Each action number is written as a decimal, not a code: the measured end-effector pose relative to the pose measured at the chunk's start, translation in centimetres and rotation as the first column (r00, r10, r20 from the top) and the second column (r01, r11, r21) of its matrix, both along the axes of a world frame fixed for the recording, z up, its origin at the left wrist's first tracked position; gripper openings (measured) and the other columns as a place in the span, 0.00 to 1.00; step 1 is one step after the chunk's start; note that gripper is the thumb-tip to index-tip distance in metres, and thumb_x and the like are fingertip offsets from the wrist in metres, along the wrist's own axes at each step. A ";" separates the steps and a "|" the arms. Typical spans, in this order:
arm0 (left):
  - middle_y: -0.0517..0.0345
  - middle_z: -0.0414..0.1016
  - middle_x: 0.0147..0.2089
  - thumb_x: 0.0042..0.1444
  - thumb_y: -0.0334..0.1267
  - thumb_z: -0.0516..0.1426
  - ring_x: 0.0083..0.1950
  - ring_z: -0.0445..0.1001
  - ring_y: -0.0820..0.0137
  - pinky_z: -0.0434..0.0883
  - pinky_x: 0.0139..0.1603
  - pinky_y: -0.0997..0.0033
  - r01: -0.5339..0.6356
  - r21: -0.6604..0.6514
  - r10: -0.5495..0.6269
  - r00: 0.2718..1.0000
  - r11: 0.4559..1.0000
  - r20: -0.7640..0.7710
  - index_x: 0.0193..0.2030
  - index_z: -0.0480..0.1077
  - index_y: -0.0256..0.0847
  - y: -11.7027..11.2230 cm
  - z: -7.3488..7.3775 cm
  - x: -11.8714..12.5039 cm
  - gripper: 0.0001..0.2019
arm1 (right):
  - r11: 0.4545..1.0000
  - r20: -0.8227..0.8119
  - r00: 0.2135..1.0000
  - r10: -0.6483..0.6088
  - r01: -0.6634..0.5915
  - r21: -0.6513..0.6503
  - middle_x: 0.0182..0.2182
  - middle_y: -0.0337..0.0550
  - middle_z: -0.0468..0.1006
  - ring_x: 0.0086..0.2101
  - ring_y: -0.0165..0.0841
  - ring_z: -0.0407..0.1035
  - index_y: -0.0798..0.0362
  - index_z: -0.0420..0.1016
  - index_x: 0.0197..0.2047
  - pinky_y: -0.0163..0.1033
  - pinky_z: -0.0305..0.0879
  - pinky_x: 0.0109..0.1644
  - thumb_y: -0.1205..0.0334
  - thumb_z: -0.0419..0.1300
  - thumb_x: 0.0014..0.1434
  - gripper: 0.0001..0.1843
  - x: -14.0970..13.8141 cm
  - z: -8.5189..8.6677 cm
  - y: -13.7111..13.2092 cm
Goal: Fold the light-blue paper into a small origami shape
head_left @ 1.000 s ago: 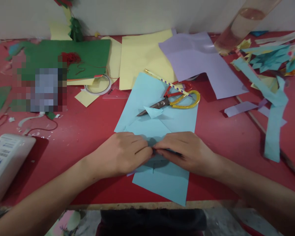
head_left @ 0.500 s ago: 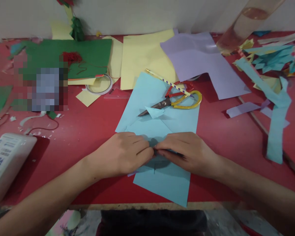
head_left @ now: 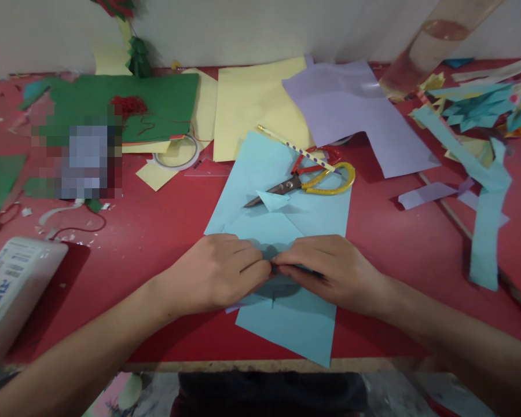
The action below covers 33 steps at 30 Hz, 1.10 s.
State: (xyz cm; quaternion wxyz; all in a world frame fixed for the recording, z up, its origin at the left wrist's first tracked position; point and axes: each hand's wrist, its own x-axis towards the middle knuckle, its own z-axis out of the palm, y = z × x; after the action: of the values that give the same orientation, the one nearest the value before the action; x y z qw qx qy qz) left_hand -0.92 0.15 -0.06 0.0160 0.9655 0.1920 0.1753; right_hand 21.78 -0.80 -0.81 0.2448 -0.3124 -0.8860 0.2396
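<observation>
Light blue paper (head_left: pixel 301 327) lies under and between my two hands near the table's front edge. My left hand (head_left: pixel 226 269) is closed, its fingers curled on a piece of the blue paper. Fingertip to fingertip with it, my right hand (head_left: pixel 325 266) pinches the same paper; the fingers hide most of the held edge. Beyond the hands, scissors (head_left: pixel 293 184) with red and yellow handles lie on a blue sheet (head_left: pixel 252 159). A small blue paper scrap (head_left: pixel 273 201) rests at their blades, and a dotted pencil (head_left: pixel 297 147) crosses the handles.
Yellow paper (head_left: pixel 260 104), purple paper (head_left: pixel 351 104) and green paper (head_left: pixel 169 98) lie at the back. A tape roll (head_left: pixel 191 156) is left of centre. A white power bank (head_left: pixel 26 284) lies at left; blue strips (head_left: pixel 486 231) and a bottle (head_left: pixel 434 52) are at right.
The camera view has shifted very slightly. Both hands keep their closed hold on the blue paper, with hardly any visible movement.
</observation>
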 end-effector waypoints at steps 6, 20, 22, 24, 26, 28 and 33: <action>0.62 0.64 0.23 0.62 0.30 0.54 0.26 0.59 0.70 0.54 0.25 0.66 -0.009 0.004 0.009 1.000 1.000 -0.003 0.28 0.65 0.39 0.0 0.1 0.0 0.10 | 1.000 -0.006 1.000 0.003 -0.003 0.001 0.28 0.38 0.78 0.29 0.27 0.71 0.53 0.75 0.41 0.31 0.62 0.32 0.64 0.53 0.66 0.09 0.0 0.0 0.0; 0.63 0.63 0.23 0.62 0.29 0.53 0.25 0.59 0.71 0.55 0.24 0.66 -0.014 0.023 0.014 1.000 1.000 0.000 0.28 0.64 0.39 0.0 0.2 0.1 0.11 | 1.000 -0.005 1.000 -0.005 0.005 0.011 0.28 0.38 0.79 0.29 0.27 0.72 0.53 0.75 0.41 0.31 0.63 0.32 0.63 0.52 0.67 0.11 0.0 0.0 0.0; 0.63 0.63 0.23 0.62 0.29 0.54 0.25 0.59 0.71 0.55 0.24 0.66 -0.011 0.016 0.011 1.000 1.000 -0.001 0.28 0.64 0.39 0.0 0.2 0.1 0.10 | 1.000 -0.009 1.000 0.002 -0.002 0.016 0.29 0.39 0.79 0.30 0.27 0.72 0.54 0.75 0.41 0.31 0.63 0.33 0.64 0.52 0.67 0.10 0.0 -0.1 0.0; 0.63 0.63 0.23 0.61 0.28 0.54 0.25 0.59 0.71 0.55 0.24 0.65 -0.007 0.013 0.007 1.000 1.000 0.001 0.28 0.64 0.39 0.1 0.2 0.1 0.10 | 1.000 -0.015 1.000 0.007 -0.007 0.017 0.29 0.39 0.79 0.30 0.27 0.72 0.54 0.75 0.41 0.31 0.63 0.33 0.65 0.53 0.66 0.09 0.0 -0.1 0.0; 0.63 0.63 0.23 0.61 0.29 0.54 0.26 0.59 0.71 0.55 0.24 0.65 -0.005 0.011 0.005 1.000 1.000 0.002 0.28 0.64 0.39 0.1 0.2 0.1 0.10 | 1.000 -0.023 1.000 0.004 -0.004 0.021 0.29 0.39 0.79 0.30 0.27 0.71 0.54 0.75 0.41 0.31 0.63 0.33 0.65 0.54 0.66 0.08 0.0 -0.2 0.0; 0.63 0.63 0.23 0.61 0.29 0.54 0.26 0.59 0.71 0.55 0.24 0.66 -0.003 0.012 0.003 1.000 1.000 -0.001 0.28 0.64 0.39 0.1 0.1 0.1 0.10 | 1.000 -0.027 1.000 -0.001 0.001 0.024 0.29 0.38 0.78 0.29 0.26 0.71 0.54 0.75 0.41 0.31 0.63 0.33 0.65 0.54 0.65 0.08 0.0 -0.2 0.0; 0.63 0.63 0.23 0.62 0.29 0.54 0.26 0.59 0.71 0.55 0.24 0.66 -0.008 0.030 0.008 1.000 1.000 0.004 0.28 0.63 0.39 0.0 0.1 0.0 0.10 | 1.000 -0.032 0.999 0.006 -0.006 0.022 0.30 0.39 0.79 0.30 0.26 0.71 0.54 0.75 0.41 0.31 0.63 0.33 0.65 0.54 0.66 0.08 0.0 -0.1 0.0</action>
State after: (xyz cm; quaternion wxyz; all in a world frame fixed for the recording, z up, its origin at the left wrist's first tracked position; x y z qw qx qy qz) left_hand -0.88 0.19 0.02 0.0011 0.9645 0.1931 0.1802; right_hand 21.77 -0.83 -0.89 0.2619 -0.3030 -0.8855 0.2355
